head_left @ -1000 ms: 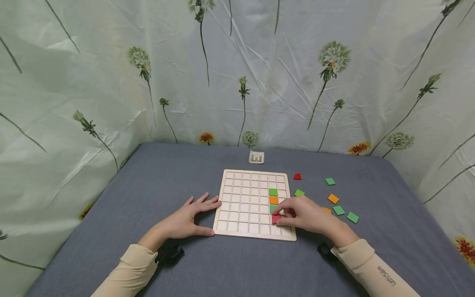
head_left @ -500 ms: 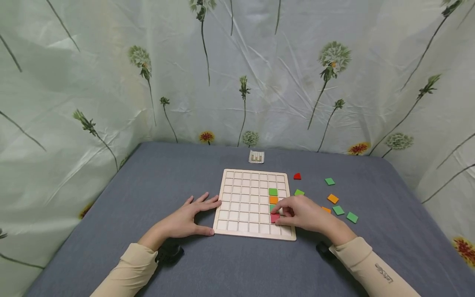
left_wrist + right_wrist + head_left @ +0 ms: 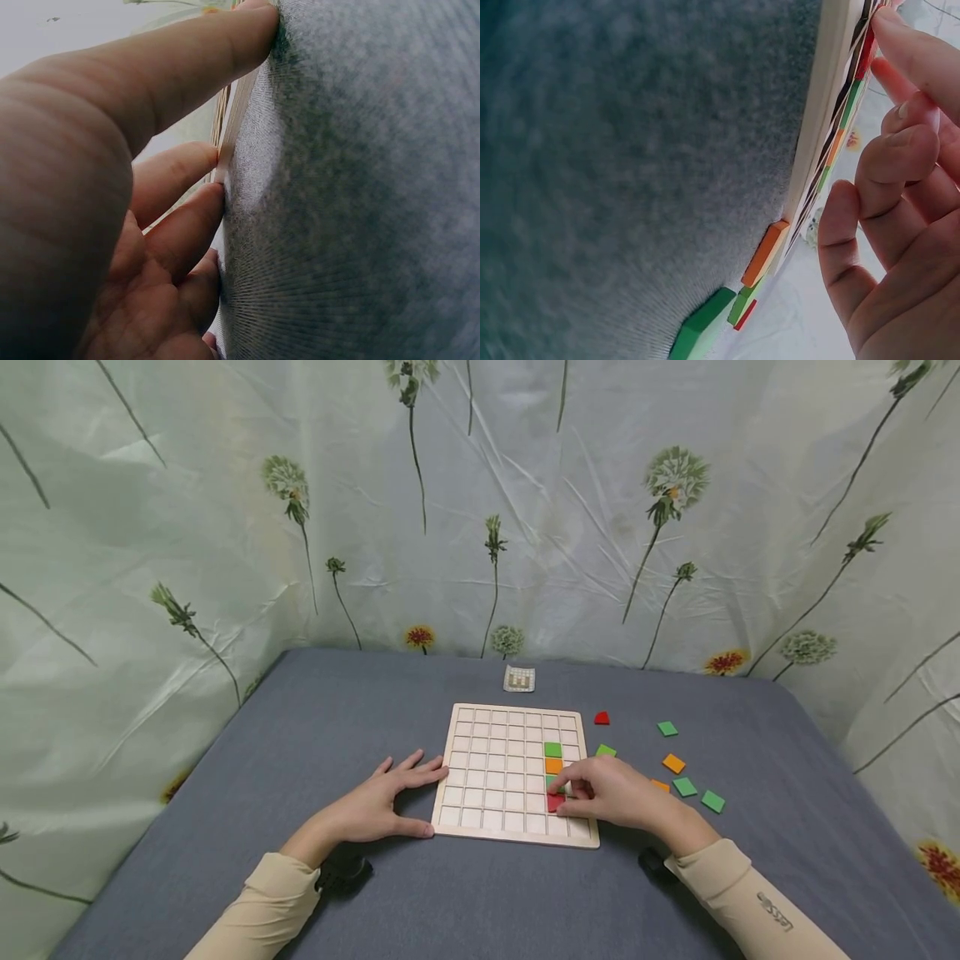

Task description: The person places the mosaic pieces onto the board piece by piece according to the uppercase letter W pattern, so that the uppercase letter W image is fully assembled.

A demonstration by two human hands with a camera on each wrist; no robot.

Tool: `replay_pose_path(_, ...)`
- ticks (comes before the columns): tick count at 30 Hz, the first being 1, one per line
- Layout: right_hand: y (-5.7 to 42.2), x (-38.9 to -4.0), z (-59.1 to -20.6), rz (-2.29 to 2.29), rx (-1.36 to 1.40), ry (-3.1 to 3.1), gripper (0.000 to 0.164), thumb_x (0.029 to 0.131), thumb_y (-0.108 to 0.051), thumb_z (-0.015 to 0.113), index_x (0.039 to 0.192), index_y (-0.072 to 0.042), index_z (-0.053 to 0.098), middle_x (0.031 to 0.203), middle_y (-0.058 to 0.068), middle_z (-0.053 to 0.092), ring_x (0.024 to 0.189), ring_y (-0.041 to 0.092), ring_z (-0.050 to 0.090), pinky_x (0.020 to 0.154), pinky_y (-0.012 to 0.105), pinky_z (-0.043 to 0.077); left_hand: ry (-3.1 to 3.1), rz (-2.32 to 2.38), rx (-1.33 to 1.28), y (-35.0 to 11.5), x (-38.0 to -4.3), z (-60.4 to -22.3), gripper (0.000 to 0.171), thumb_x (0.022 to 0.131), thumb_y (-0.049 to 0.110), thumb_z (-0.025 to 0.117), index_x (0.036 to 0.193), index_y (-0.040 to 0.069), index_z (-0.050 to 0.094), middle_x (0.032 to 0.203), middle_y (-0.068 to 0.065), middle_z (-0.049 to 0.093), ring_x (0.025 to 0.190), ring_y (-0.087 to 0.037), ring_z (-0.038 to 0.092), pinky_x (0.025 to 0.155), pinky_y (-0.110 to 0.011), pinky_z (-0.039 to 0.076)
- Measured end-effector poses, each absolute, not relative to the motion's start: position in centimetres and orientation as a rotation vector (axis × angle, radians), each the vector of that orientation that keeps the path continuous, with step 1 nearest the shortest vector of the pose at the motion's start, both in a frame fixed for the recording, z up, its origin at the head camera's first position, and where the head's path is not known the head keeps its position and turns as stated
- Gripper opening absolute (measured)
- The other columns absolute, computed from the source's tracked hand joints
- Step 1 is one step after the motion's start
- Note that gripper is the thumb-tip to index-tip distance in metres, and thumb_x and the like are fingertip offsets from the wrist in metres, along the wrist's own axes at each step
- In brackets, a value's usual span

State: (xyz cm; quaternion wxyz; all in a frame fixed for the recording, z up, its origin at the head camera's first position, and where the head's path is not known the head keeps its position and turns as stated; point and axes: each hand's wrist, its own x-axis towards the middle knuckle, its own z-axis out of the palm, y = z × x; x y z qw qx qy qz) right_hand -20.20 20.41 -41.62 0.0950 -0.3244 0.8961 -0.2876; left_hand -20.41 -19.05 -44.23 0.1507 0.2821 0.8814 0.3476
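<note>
A square wooden grid board (image 3: 491,777) lies on the table. My left hand (image 3: 378,802) spreads its straight fingers at the board's left edge, the thumb touching the near left corner; the left wrist view shows fingertips (image 3: 210,157) against the wooden rim. Over the board's right part, my right hand (image 3: 618,793) pinches a red square tile (image 3: 556,802) between thumb and index finger, down at a grid cell. Directly behind that tile, in one column, sit a green tile (image 3: 551,783), partly hidden by the fingers, an orange tile (image 3: 553,766) and a lighter green tile (image 3: 552,749).
Loose tiles lie right of the board: a red piece (image 3: 602,718), a light green one (image 3: 606,750) partly behind the right hand, an orange one (image 3: 673,763) and several green ones (image 3: 713,802). A small card with a printed grid (image 3: 519,678) lies beyond the board.
The red tile has shifted slightly left and now lies flatter in its cell, with my right fingers still at it. My left hand has stayed at the board's edge.
</note>
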Motion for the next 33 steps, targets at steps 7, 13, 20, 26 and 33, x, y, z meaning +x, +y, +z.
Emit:
replay_pose_path(7,20.52,-20.26,-41.79,-0.854,-0.963,2.662,0.019,0.093,-0.027,0.086,0.108,-0.015,0.084,0.062,-0.016,0.044,0.055,-0.005,0.034,0.056,0.015,0.029,2.525,1.008,0.806,-18.98,-20.45,-44.23,0.085,0.088,0.037,0.090,0.161,0.019,0.052,0.174,-0.005,0.039,0.168,-0.043,0.014,0.128,-0.077,-0.004)
replay_pose_path(13,20.53,-20.43,-41.64,-0.848,-0.958,2.659,0.015,0.094,-0.022,0.086,0.107,-0.015,0.084,0.064,-0.016,0.045,0.056,-0.004,0.036,0.056,0.016,0.032,2.524,1.003,0.798,-18.93,-20.48,-44.19,0.085,0.088,0.038,0.089,0.162,0.020,0.051,0.175,-0.004,0.038,0.168,-0.043,0.013,0.128,-0.077,-0.004)
replay_pose_path(20,20.54,-20.56,-41.56,-0.834,-0.959,2.661,0.012,0.094,-0.021,0.085,0.105,-0.016,0.083,0.063,-0.016,0.044,0.056,-0.004,0.035,0.056,0.016,0.031,2.537,0.993,0.803,-18.82,-20.55,-44.15,0.086,0.088,0.039,0.090,0.162,0.022,0.051,0.175,-0.003,0.038,0.168,-0.042,0.015,0.129,-0.076,-0.003)
replay_pose_path(26,20.68,-20.66,-41.35,-0.829,-0.966,2.668,0.015,0.094,-0.026,0.085,0.106,-0.017,0.083,0.063,-0.016,0.044,0.055,-0.004,0.035,0.055,0.016,0.030,2.548,0.990,0.806,-18.70,-20.51,-43.96,0.085,0.087,0.039,0.090,0.162,0.022,0.051,0.175,-0.004,0.038,0.168,-0.042,0.015,0.129,-0.076,-0.002)
replay_pose_path(33,20.78,-20.58,-41.41,-0.826,-0.954,2.658,0.021,0.096,-0.028,0.083,0.113,-0.016,0.083,0.058,-0.016,0.042,0.052,-0.004,0.035,0.055,0.017,0.033,2.530,0.988,0.786,-18.73,-20.37,-43.91,0.085,0.088,0.039,0.089,0.162,0.021,0.051,0.175,-0.003,0.038,0.168,-0.041,0.014,0.129,-0.075,-0.003)
